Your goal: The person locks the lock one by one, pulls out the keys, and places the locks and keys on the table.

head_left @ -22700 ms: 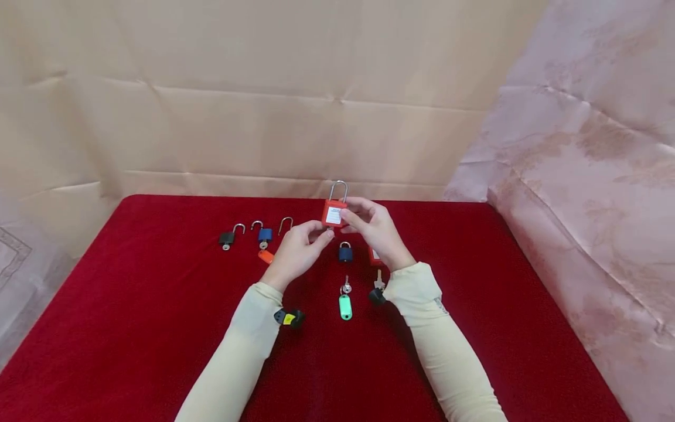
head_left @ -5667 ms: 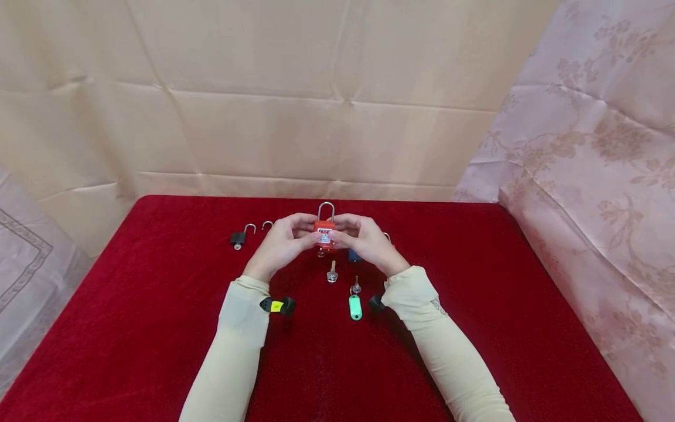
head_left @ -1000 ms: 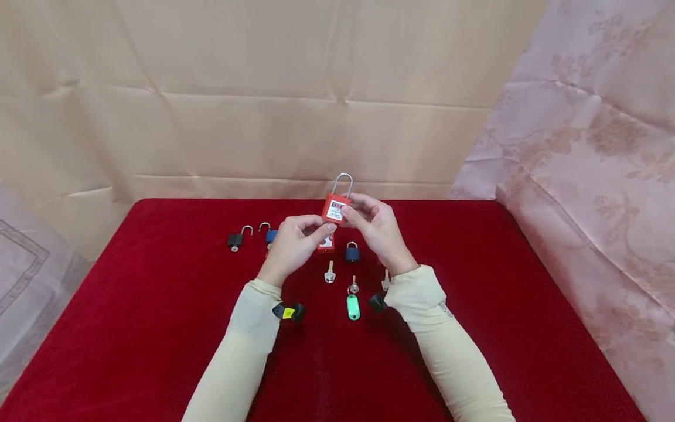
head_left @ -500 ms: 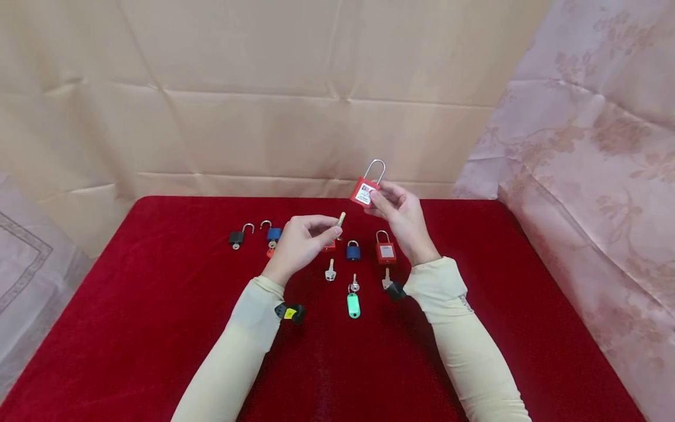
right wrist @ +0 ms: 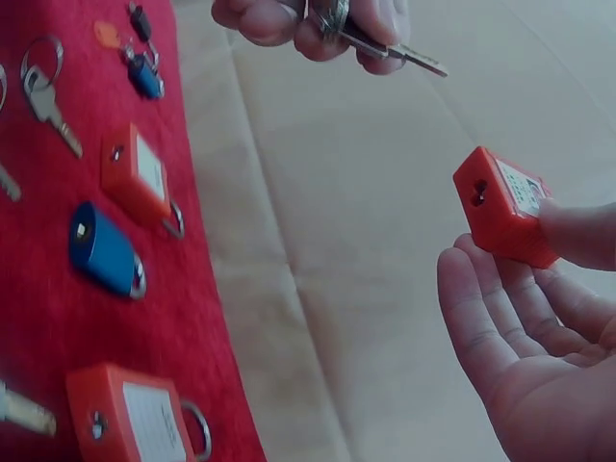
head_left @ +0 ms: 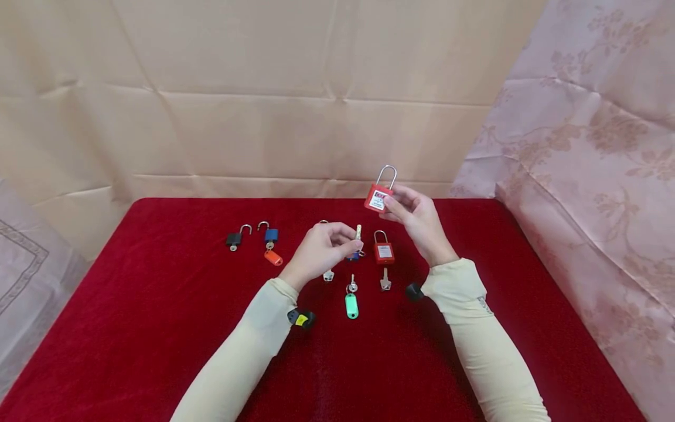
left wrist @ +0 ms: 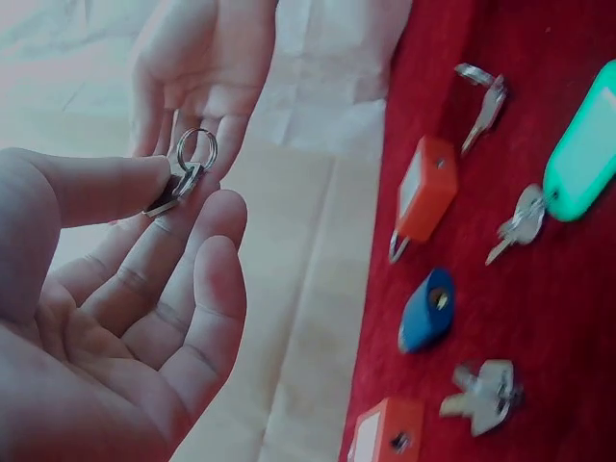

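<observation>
Raised over the table, my right hand [head_left: 419, 220] holds a red padlock [head_left: 377, 199] with a white label. Its tall shackle points up, and the right wrist view shows the bare keyhole [right wrist: 478, 193] in its base. My left hand [head_left: 321, 252], lower and to the left, pinches a key [head_left: 358, 232] between thumb and fingers, blade up. A small split ring [left wrist: 197, 151] hangs on that key. Key and padlock are apart. Behind my left hand, a blue padlock [right wrist: 101, 248] and a second red padlock [right wrist: 137, 173] on the cloth are mostly hidden in the head view.
Another red padlock [head_left: 384, 252] lies right of centre, a key [head_left: 386, 280] below it. Nearer lie a key with a green tag [head_left: 351, 306] and a loose key [head_left: 329, 275]. At left are a black padlock [head_left: 234, 239] and a blue padlock [head_left: 271, 235], shackles open, keys inserted.
Within the last second the key has come out of the held padlock. My right hand has carried the padlock rightward; my left hand has moved right and down with the key.
</observation>
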`<state>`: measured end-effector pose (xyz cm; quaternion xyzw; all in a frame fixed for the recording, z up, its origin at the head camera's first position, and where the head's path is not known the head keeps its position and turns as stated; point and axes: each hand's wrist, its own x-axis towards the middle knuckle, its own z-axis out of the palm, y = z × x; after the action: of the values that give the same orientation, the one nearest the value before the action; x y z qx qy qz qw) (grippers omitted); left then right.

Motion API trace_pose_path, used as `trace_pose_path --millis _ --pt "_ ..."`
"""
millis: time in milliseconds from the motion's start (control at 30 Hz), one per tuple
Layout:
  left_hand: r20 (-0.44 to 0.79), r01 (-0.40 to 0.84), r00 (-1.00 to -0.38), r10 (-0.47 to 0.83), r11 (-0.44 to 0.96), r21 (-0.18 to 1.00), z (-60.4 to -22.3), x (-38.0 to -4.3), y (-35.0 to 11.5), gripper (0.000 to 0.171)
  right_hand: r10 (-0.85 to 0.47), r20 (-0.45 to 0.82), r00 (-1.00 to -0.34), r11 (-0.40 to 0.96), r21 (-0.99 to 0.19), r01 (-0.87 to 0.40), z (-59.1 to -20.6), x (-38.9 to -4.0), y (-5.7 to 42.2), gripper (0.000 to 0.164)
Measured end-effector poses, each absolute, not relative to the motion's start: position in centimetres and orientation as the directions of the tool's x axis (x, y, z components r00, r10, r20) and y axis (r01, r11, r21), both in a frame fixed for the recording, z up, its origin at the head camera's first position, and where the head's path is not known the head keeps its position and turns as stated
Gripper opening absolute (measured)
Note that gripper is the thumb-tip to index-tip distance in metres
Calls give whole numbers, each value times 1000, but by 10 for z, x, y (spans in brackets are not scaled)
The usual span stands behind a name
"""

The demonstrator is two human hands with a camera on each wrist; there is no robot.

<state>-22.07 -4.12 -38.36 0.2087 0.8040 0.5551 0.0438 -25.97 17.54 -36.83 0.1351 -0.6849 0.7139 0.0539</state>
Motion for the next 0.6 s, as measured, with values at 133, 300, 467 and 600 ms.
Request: trace_pose_path --millis 133,300,467,600 --pt "133 268 -902 411 291 919 -387 -219 -30 14 -109 246 -963 -33 -969 -244 -371 -260 183 48" --pt "105 249 -893 437 287 925 -395 -217 -16 14 -130 211 -969 21 -976 -215 -378 -259 192 48" --pt "82 233 -886 456 284 930 -403 -213 4 14 -184 189 -965 44 -979 -200 -387 -259 205 46" --pt "49 176 -887 459 239 955 -411 -210 20 15 -198 176 -964 44 -981 -188 -392 -256 218 46"
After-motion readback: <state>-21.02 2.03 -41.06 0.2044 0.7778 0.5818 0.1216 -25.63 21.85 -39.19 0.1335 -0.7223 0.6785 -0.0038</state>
